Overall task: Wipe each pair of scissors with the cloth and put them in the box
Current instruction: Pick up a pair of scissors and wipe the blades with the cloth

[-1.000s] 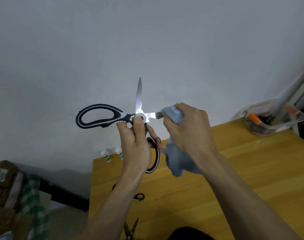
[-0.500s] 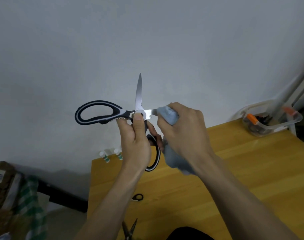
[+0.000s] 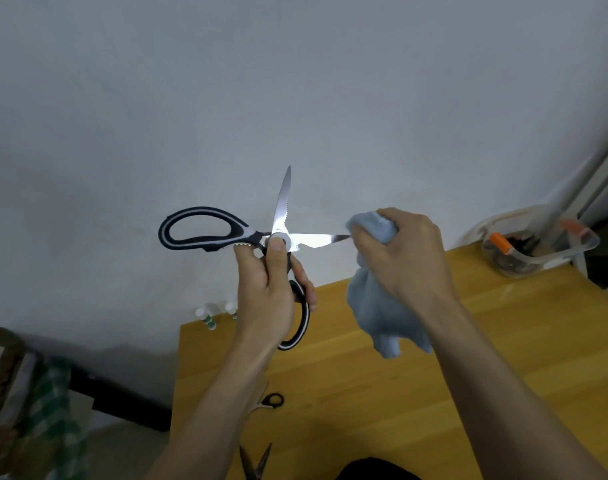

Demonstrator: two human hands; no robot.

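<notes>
Large kitchen scissors (image 3: 281, 216) with black-and-white handles are held up, spread wide open, one blade pointing up and the other to the right. My left hand (image 3: 267, 296) grips them near the pivot, thumb on the white screw cap, fingers round the lower handle. My right hand (image 3: 399, 254) holds a light blue cloth (image 3: 378, 306) pinched at the tip of the right-pointing blade, the rest hanging down. A clear plastic box (image 3: 538, 247) with scissors inside, one orange-handled, stands at the table's far right corner.
On the wooden table (image 3: 468, 375) lie a small black-handled pair of scissors (image 3: 271, 400), partly behind my left forearm, and an open dark pair (image 3: 255, 462) at the near edge. Two small white-and-green bottles (image 3: 209, 318) stand at the far left corner. Bags lie on the floor at left.
My right hand has slid the cloth rightward along the horizontal blade, from near the pivot out to the tip, baring most of that blade. My left hand holds the scissors as before.
</notes>
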